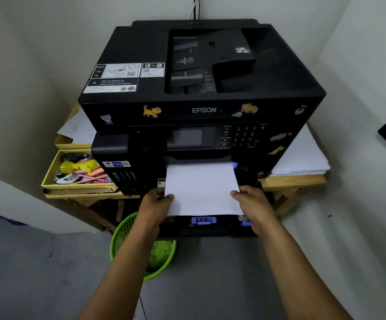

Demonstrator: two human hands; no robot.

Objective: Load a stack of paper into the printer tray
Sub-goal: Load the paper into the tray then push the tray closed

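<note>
While you fed the paper stack [201, 188] toward 12 o'clock, its far end lay inside the printer [201, 107] | left hand [158, 204] at 9, right hand [248, 202] at 3, fingers clamped on near corners, likely keeping it square | near edge over open tray [207, 227].

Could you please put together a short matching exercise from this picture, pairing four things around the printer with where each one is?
Things:
1. paper stack
2. green basket
3. yellow tray of stationery
4. pile of loose sheets

Places:
A. on the floor under the wooden table
B. on the table, to the right of the printer
C. held at its near corners by the left hand and right hand, over the pulled-out printer tray
D. on the table, to the left of the printer

Pairs: 1-C, 2-A, 3-D, 4-B
</note>
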